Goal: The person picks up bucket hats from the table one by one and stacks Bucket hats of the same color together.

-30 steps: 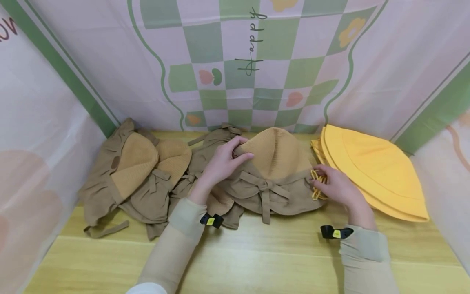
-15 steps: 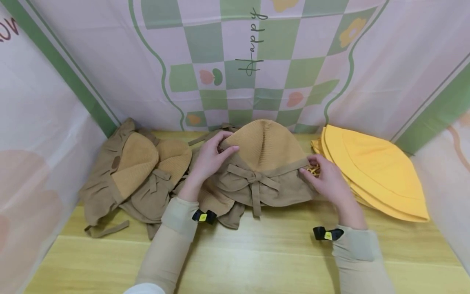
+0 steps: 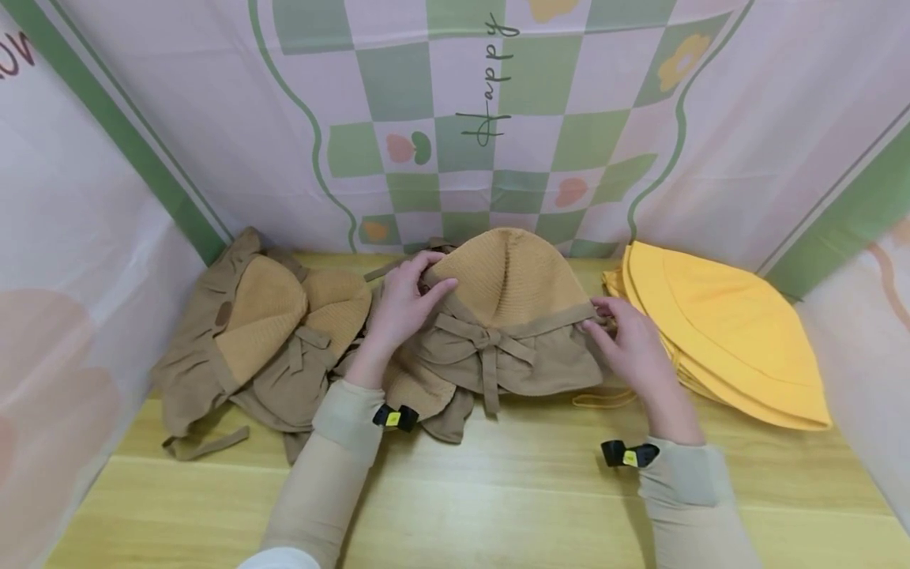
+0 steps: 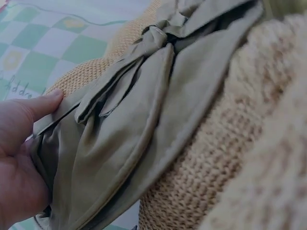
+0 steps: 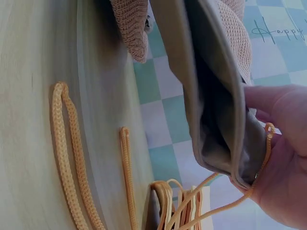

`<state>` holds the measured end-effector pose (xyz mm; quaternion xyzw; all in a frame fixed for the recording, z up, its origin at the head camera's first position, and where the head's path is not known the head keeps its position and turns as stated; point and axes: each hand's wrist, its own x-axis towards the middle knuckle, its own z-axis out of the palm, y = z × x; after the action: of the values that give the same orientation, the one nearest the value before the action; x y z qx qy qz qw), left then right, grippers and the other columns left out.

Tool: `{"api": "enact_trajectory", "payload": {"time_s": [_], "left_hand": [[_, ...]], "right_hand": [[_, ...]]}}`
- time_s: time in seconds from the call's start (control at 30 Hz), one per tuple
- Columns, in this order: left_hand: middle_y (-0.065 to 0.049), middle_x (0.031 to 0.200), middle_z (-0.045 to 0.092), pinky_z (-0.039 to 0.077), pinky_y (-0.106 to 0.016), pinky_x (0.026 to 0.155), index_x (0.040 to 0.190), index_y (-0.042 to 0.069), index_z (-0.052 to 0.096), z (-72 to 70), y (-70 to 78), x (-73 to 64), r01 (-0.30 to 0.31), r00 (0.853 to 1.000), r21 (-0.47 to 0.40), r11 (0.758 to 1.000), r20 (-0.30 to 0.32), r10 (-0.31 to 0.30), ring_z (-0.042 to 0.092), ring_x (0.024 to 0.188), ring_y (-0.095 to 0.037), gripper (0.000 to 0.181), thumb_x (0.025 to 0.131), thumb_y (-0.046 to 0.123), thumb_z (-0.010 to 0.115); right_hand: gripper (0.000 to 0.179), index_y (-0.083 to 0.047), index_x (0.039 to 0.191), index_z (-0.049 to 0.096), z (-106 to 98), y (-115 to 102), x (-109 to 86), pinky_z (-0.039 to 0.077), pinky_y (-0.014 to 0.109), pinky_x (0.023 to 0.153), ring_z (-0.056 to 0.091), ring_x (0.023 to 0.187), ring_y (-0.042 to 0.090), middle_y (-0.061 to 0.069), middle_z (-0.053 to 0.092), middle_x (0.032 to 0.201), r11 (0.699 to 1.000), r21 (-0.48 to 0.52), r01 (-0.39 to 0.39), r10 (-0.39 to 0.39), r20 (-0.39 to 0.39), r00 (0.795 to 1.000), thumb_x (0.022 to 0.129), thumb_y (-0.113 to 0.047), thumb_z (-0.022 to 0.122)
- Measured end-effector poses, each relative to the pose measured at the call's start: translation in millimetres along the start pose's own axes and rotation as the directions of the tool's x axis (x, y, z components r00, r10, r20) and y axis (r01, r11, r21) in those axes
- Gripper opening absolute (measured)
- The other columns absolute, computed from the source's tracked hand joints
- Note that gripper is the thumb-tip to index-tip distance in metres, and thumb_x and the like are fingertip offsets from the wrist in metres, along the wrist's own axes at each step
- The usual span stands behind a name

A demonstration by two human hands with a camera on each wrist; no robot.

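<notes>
Both hands hold a bucket hat with a tan ribbed crown, a brown cloth brim and a bow at the front. My left hand grips its left side, thumb over the band, as the left wrist view shows. On the other side my right hand pinches the brim where it meets the crown. In the right wrist view the folded brim lies between thumb and fingers, and a thin yellow cord runs across that hand. A loop of yellow cord lies on the table below it.
Several more brown and tan hats lie heaped at the left, partly under the held one. Stacked yellow hats stand at the right, close to my right hand. A printed cloth wall rises behind the wooden table.
The held hat has moved up and to the left with both hands. My right hand, earlier at a bunch of yellow cord, now pinches the brim; a cord loop has dropped to the table.
</notes>
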<state>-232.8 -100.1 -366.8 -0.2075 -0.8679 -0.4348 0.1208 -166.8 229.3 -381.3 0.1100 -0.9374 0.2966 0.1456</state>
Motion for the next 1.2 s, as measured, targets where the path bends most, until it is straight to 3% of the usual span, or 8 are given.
{"api": "enact_trajectory", "payload": {"time_s": [0.13, 0.3, 0.5, 0.83, 0.93, 1.03, 1.2], "left_hand": [[-0.007, 0.114, 0.07, 0.05, -0.034, 0.077, 0.131, 0.012, 0.06, 2.4, -1.4, -0.5, -0.027, 1.0, 0.055, 0.998, 0.015, 0.026, 0.059, 0.08, -0.019, 0.042, 0.095, 0.032, 0.068], [-0.007, 0.13, 0.068, 0.054, -0.039, 0.094, 0.137, 0.013, 0.056, 2.5, -1.6, -0.1, -0.05, 0.994, 0.082, 0.995, 0.105, 0.041, 0.066, 0.11, -0.022, 0.044, 0.097, 0.027, 0.066], [-0.005, 0.14, 0.062, 0.048, -0.038, 0.107, 0.14, 0.013, 0.056, 4.9, -3.5, 0.4, -0.026, 0.966, 0.105, 0.994, 0.26, -0.003, 0.06, 0.126, -0.022, 0.044, 0.098, 0.023, 0.065], [-0.009, 0.138, 0.062, 0.044, -0.041, 0.111, 0.138, 0.008, 0.059, 3.3, -12.2, -2.2, -0.059, 0.931, 0.194, 0.979, 0.364, -0.016, 0.057, 0.13, -0.025, 0.042, 0.1, 0.025, 0.063], [-0.011, 0.141, 0.06, 0.045, -0.043, 0.11, 0.141, 0.008, 0.056, 0.5, -11.8, -3.0, -0.032, 0.916, 0.205, 0.978, 0.398, -0.053, 0.057, 0.13, -0.027, 0.04, 0.104, 0.023, 0.056], [-0.012, 0.147, 0.055, 0.042, -0.045, 0.113, 0.146, 0.008, 0.051, -0.5, -11.7, -3.3, -0.018, 0.89, 0.219, 0.976, 0.448, -0.084, 0.053, 0.135, -0.028, 0.042, 0.107, 0.021, 0.046], [-0.01, 0.156, 0.045, 0.03, -0.046, 0.122, 0.151, 0.01, 0.044, 0.0, -13.3, -4.4, 0.03, 0.855, 0.201, 0.979, 0.503, -0.13, 0.037, 0.148, -0.03, 0.046, 0.11, 0.028, 0.034]], "right_hand": [[0.034, 0.009, 0.127, 0.057, 0.1, 3.2, -0.7, 0.052, 0.059, 0.083, 0.065, 0.096, 0.045, 0.03, 0.064, 0.109, 1.0, 0.01, -0.009, 0.01, -0.009, 1.0, 0.097, -0.006, 0.063], [0.033, 0.008, 0.129, 0.059, -4.5, 10.0, -3.5, 0.049, 0.06, 0.084, 0.063, 0.099, 0.045, 0.031, 0.063, 0.113, 1.0, -0.017, -0.001, 0.0, -0.03, 1.0, 0.098, -0.004, 0.061], [0.032, 0.008, 0.128, 0.06, -12.1, 21.4, -6.6, 0.048, 0.059, 0.079, 0.061, 0.092, 0.043, 0.029, 0.062, 0.105, 0.999, -0.045, 0.016, -0.017, -0.026, 1.0, 0.097, -0.003, 0.061], [0.032, 0.007, 0.126, 0.062, -19.4, 37.9, -10.0, 0.049, 0.061, 0.081, 0.063, 0.092, 0.046, 0.03, 0.063, 0.101, 0.998, -0.062, -0.019, 0.019, -0.005, 1.0, 0.095, -0.003, 0.064], [0.033, 0.008, 0.127, 0.061, -22.8, 41.2, -11.4, 0.049, 0.063, 0.082, 0.063, 0.092, 0.048, 0.032, 0.063, 0.104, 0.997, -0.065, -0.04, 0.041, 0.01, 0.999, 0.096, -0.003, 0.063], [0.034, 0.009, 0.128, 0.059, -26.7, 43.6, -12.7, 0.049, 0.063, 0.082, 0.064, 0.093, 0.05, 0.034, 0.062, 0.106, 0.996, -0.072, -0.056, 0.058, 0.026, 0.998, 0.097, -0.003, 0.062], [0.035, 0.01, 0.13, 0.057, -32.5, 47.4, -14.7, 0.049, 0.065, 0.084, 0.063, 0.096, 0.051, 0.035, 0.062, 0.11, 0.993, -0.08, -0.085, 0.089, 0.041, 0.995, 0.098, -0.003, 0.061]]}}
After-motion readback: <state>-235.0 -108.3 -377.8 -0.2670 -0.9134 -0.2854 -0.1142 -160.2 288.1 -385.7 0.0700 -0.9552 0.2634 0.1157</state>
